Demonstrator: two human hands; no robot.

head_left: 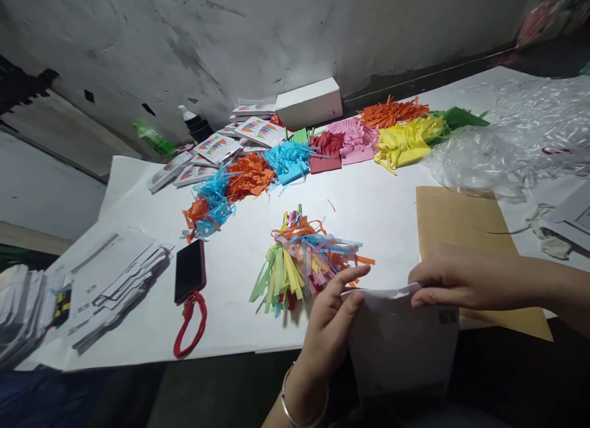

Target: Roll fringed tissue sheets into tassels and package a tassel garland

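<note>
White paper packet (403, 348) stands upright at the near edge of the table (378, 213), its long axis running toward the person and its mouth pointing up, toward twelve o'clock. Both hands grasp its top rim: the left hand (334, 317) pinches the corner at about ten o'clock of the packet, the right hand (454, 277) clamps the rim at one o'clock. Whether anything lies inside the packet cannot be told. A bundle of mixed paper strips (302, 262) lies on the table just beside the left hand, at eleven o'clock from it. A brown envelope (465, 225) lies flat under the right hand. Sorted heaps of coloured strips (350, 142) arc across the far side at twelve o'clock, with a white box (308, 102) behind them. A dark phone (190, 270) with a red strap (190, 323) lies at nine o'clock, crumpled clear plastic (511, 139) at two o'clock.
</note>
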